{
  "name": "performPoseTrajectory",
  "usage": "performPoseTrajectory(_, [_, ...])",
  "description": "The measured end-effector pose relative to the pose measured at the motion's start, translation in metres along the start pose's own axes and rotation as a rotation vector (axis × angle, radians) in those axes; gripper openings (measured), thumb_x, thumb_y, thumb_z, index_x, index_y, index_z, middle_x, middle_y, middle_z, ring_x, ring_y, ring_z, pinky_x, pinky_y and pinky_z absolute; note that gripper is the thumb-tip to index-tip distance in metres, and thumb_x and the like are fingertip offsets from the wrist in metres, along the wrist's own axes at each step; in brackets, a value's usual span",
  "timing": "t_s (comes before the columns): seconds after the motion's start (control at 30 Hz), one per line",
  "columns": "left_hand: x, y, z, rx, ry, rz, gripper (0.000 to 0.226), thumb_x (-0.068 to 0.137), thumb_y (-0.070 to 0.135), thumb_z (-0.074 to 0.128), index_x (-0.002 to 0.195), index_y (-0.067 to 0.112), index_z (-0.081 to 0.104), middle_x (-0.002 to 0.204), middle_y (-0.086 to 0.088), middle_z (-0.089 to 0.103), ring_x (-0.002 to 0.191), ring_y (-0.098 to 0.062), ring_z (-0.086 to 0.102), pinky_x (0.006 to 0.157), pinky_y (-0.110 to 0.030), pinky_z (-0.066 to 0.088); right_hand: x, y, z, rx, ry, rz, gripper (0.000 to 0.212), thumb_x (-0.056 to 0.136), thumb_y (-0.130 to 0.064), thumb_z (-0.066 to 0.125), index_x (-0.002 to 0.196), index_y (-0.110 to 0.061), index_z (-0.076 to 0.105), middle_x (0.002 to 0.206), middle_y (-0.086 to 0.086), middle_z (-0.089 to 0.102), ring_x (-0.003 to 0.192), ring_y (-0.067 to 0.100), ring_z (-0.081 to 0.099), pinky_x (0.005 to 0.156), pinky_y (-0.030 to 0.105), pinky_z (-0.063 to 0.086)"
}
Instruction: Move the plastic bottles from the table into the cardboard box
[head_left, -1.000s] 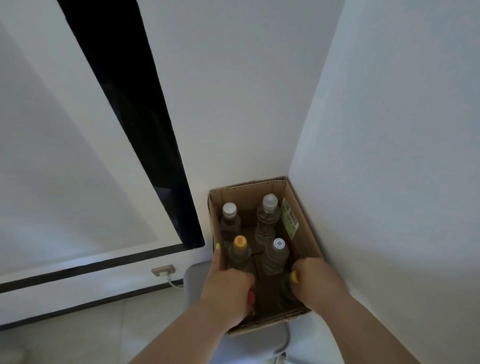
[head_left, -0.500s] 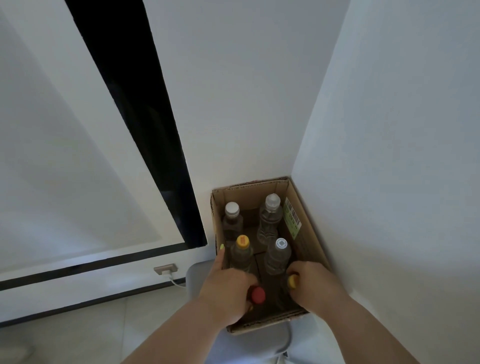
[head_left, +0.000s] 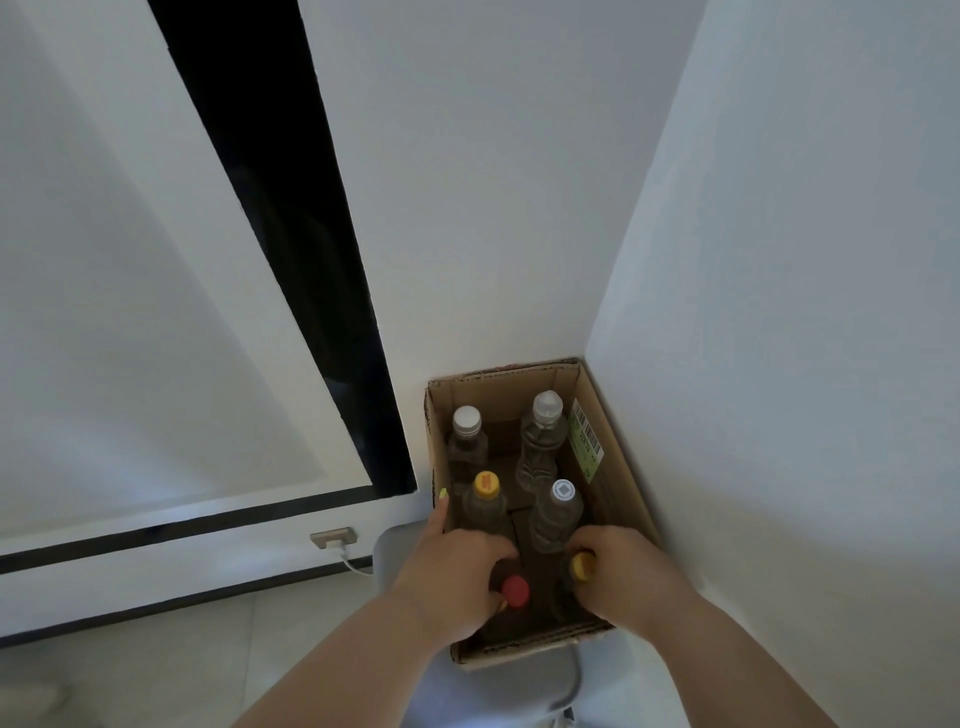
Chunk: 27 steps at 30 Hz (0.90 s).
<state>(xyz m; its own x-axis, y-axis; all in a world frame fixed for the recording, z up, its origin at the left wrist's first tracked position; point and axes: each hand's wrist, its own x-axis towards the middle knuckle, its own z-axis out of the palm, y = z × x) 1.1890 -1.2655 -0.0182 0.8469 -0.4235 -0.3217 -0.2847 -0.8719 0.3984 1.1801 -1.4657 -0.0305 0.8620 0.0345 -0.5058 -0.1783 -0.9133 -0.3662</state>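
An open cardboard box (head_left: 618, 467) stands in the room's corner on a grey chair seat. Several clear plastic bottles stand upright inside: one with a white cap (head_left: 466, 419) at the back left, a taller clear-capped one (head_left: 546, 405) at the back right, a yellow-capped one (head_left: 486, 483) and a white-capped one (head_left: 563, 491) in the middle. My left hand (head_left: 457, 577) grips a red-capped bottle (head_left: 514, 591) at the front left of the box. My right hand (head_left: 623, 571) grips a yellow-capped bottle (head_left: 582, 565) at the front right. Both bottles' bodies are mostly hidden.
White walls close in behind and to the right of the box. The grey chair seat (head_left: 519, 686) sticks out under the box's front. A wall socket with a white cable (head_left: 332, 538) sits low on the left. A dark strip (head_left: 291, 234) runs up the left wall.
My left hand has drawn back along the red-capped bottle, so its cap now shows. The right hand has shifted slightly and more of the yellow cap shows.
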Motion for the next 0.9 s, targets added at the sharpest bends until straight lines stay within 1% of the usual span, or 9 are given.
performPoseTrajectory(0.13, [-0.003,-0.003,-0.004,-0.095,0.022,-0.051,0.041,0.085,0.031,0.068,0.124,0.043,0.06,0.133,0.021,0.061,0.139,-0.014,0.033,0.119,-0.038,0.026,-0.005,-0.006,-0.007,0.078,0.015,-0.027,0.046,0.071,-0.031,0.068,0.116,-0.037,0.066,0.116,-0.016,0.068,0.106,0.011,0.065,0.087,0.032,0.056])
performPoseTrajectory(0.23, [-0.008,-0.012,-0.008,-0.256,0.096,-0.107,0.047,0.081,0.035,0.072,0.122,0.051,0.055,0.124,0.024,0.064,0.125,-0.009,0.053,0.104,-0.04,0.048,-0.018,-0.014,-0.021,0.192,0.096,-0.064,0.039,0.077,-0.027,0.072,0.116,-0.033,0.067,0.109,-0.015,0.067,0.1,0.009,0.063,0.088,0.028,0.055])
performPoseTrajectory(0.33, [-0.024,-0.011,-0.031,-0.416,0.218,-0.125,0.052,0.085,0.03,0.074,0.131,0.045,0.055,0.13,0.021,0.063,0.124,-0.002,0.056,0.107,-0.03,0.045,-0.036,-0.029,-0.04,0.284,0.238,-0.135,0.035,0.084,-0.021,0.071,0.117,-0.033,0.067,0.104,-0.018,0.063,0.087,-0.002,0.059,0.073,0.005,0.046])
performPoseTrajectory(0.4, [-0.04,-0.011,-0.053,-0.516,0.321,-0.131,0.057,0.087,0.027,0.073,0.138,0.038,0.052,0.135,0.02,0.06,0.126,0.0,0.053,0.107,-0.024,0.039,-0.054,-0.044,-0.052,0.337,0.345,-0.181,0.04,0.085,-0.022,0.071,0.123,-0.032,0.064,0.113,-0.018,0.064,0.098,-0.004,0.059,0.076,0.0,0.041])
performPoseTrajectory(0.5, [-0.081,-0.014,-0.089,-0.613,0.471,-0.097,0.059,0.09,0.029,0.069,0.143,0.036,0.045,0.138,0.022,0.055,0.126,0.003,0.05,0.107,-0.024,0.037,-0.093,-0.073,-0.066,0.47,0.459,-0.263,0.045,0.086,-0.02,0.071,0.129,-0.03,0.062,0.125,-0.015,0.065,0.114,-0.001,0.06,0.095,0.014,0.043])
performPoseTrajectory(0.67, [-0.177,-0.03,-0.128,-0.747,0.654,0.042,0.056,0.092,0.028,0.066,0.143,0.038,0.045,0.144,0.017,0.053,0.134,0.0,0.048,0.117,-0.036,0.036,-0.181,-0.131,-0.062,0.61,0.59,-0.402,0.044,0.089,-0.021,0.067,0.128,-0.041,0.058,0.126,-0.019,0.064,0.114,-0.011,0.057,0.09,0.003,0.043])
performPoseTrajectory(0.7, [-0.199,-0.034,-0.132,-0.755,0.685,0.073,0.056,0.091,0.03,0.066,0.142,0.039,0.046,0.144,0.016,0.054,0.135,-0.001,0.047,0.117,-0.037,0.035,-0.201,-0.142,-0.055,0.619,0.606,-0.435,0.045,0.089,-0.023,0.066,0.128,-0.043,0.057,0.128,-0.02,0.063,0.118,-0.009,0.056,0.095,0.006,0.043])
performPoseTrajectory(0.8, [-0.281,-0.049,-0.138,-0.773,0.741,0.181,0.054,0.092,0.031,0.066,0.141,0.043,0.047,0.144,0.018,0.054,0.136,0.001,0.045,0.117,-0.034,0.033,-0.264,-0.183,-0.017,0.654,0.662,-0.537,0.053,0.088,-0.027,0.066,0.134,-0.048,0.049,0.135,-0.019,0.059,0.129,0.004,0.052,0.111,0.037,0.042])
performPoseTrajectory(0.9, [-0.352,-0.055,-0.141,-0.817,0.748,0.316,0.052,0.093,0.03,0.064,0.14,0.042,0.047,0.143,0.028,0.052,0.133,0.009,0.047,0.116,-0.03,0.035,-0.322,-0.222,0.014,0.722,0.664,-0.671,0.057,0.089,-0.022,0.066,0.135,-0.048,0.046,0.138,-0.024,0.054,0.129,-0.001,0.052,0.111,0.038,0.043])
